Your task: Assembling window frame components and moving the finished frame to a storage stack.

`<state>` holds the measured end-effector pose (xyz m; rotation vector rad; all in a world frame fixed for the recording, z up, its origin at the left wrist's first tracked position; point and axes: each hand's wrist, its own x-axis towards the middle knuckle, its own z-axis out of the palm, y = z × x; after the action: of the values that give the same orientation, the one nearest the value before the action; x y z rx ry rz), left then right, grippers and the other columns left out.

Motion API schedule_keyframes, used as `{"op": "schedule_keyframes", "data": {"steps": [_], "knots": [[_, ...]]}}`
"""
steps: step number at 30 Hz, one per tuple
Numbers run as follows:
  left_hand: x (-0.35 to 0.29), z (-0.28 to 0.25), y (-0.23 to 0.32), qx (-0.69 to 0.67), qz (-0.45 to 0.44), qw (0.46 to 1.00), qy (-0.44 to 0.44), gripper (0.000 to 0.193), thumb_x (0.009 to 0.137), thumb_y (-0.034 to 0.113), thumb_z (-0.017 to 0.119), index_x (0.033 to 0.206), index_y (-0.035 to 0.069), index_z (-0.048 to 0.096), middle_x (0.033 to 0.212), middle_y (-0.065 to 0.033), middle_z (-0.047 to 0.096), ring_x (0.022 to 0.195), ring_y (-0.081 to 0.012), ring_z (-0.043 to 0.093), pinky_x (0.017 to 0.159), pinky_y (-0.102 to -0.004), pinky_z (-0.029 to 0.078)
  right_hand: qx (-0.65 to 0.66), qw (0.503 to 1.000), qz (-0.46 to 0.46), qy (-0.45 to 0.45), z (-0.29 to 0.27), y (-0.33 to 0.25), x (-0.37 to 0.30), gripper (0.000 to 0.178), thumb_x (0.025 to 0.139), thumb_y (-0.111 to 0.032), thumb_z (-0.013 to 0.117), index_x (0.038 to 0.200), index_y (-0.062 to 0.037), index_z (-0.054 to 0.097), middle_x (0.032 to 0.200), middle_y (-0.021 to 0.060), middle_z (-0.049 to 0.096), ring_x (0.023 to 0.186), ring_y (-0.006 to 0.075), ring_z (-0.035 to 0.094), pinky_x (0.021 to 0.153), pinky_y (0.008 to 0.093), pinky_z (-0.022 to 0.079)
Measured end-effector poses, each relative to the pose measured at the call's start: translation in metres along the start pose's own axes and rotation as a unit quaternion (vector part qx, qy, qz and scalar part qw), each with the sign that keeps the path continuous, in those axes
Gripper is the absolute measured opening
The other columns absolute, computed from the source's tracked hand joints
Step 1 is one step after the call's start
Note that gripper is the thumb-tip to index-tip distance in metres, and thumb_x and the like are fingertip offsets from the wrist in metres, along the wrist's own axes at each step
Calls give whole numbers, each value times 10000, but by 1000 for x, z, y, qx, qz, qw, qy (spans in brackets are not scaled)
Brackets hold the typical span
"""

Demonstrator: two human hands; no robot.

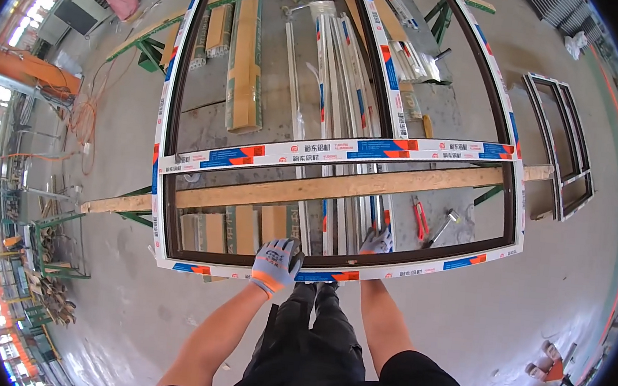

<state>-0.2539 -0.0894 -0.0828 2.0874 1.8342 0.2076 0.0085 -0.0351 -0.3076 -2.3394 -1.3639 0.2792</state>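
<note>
A large rectangular window frame (427, 270), wrapped in white, blue and orange protective film, lies across wooden beams in front of me. It has a crossbar and an upright divider, and its openings hold no glass. My left hand (276, 261), in a grey glove with an orange cuff, is closed over the near rail, left of the middle. My right hand (378, 242), also gloved, grips the same rail further right; its wrist passes under the rail and the fingers show on the inner side.
The near wooden beam (309, 186) rests on green trestles (64, 223). Beneath the frame lie long profiles (340, 85), cardboard-wrapped bundles (245, 70), a red-handled hand tool (420, 217) and a hammer (443, 229). A smaller frame (571, 179) stands at the right. Orange hoses (87, 126) trail at the left.
</note>
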Motion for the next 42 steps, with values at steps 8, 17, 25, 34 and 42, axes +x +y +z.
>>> {"op": "schedule_keyframes", "data": {"steps": [8, 17, 25, 34, 42], "knots": [[-3, 5, -4, 11, -20, 1000, -11, 394, 859, 339, 598, 1081, 15, 617, 1078, -166, 623, 1001, -333, 588, 902, -433, 457, 17, 981, 54, -186, 4, 7, 25, 508, 800, -278, 708, 1219, -24, 572, 1149, 217, 622, 1102, 378, 581, 939, 477, 469], [-6, 14, 0, 16, -23, 999, -29, 448, 852, 358, 595, 1142, 18, 598, 1110, -164, 616, 1043, -325, 577, 930, -428, 447, -46, 989, 27, -136, 18, 13, 15, 524, 812, -388, 689, 1187, -40, 573, 1140, 227, 599, 1104, 368, 576, 891, 464, 487], [-10, 20, 7, 13, -27, 999, -32, 454, 845, 350, 608, 1153, 17, 592, 1126, -163, 615, 1053, -323, 574, 934, -427, 442, -40, 991, -22, -125, 32, 27, 23, 551, 795, -413, 710, 1189, -54, 572, 961, 205, 683, 934, 391, 647, 805, 489, 509], [-7, 20, 0, 19, -19, 1000, -14, 446, 844, 357, 600, 1133, 17, 600, 1111, -159, 618, 1039, -322, 578, 919, -424, 448, 34, 979, -8, -200, 19, 15, 24, 443, 825, -460, 653, 1070, -96, 598, 850, 169, 706, 784, 370, 687, 718, 470, 539], [-6, 21, -9, 28, -42, 998, -27, 446, 842, 352, 597, 1129, 11, 608, 1107, -157, 622, 1035, -319, 580, 920, -419, 448, 19, 972, -58, -227, -12, -65, -10, 387, 889, -407, 605, 1068, -63, 612, 899, 195, 703, 784, 386, 682, 725, 475, 545]]}}
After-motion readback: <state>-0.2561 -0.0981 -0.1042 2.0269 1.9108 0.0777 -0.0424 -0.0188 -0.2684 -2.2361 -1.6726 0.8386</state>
